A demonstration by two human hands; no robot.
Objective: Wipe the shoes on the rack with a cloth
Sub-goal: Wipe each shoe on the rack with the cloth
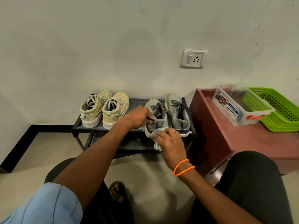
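The left hand (139, 117) grips the grey shoe (156, 120) at its laces on the rack (135, 102). The right hand (169, 141) presses a cloth (157, 147) against the shoe's heel; its fingers curl over the cloth, which is mostly hidden beneath them.

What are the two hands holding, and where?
Left hand grips the grey shoe at its opening; right hand holds the bunched white cloth against its heel.

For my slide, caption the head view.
Left hand steadies a grey shoe on the rack; right hand wipes it with a cloth.
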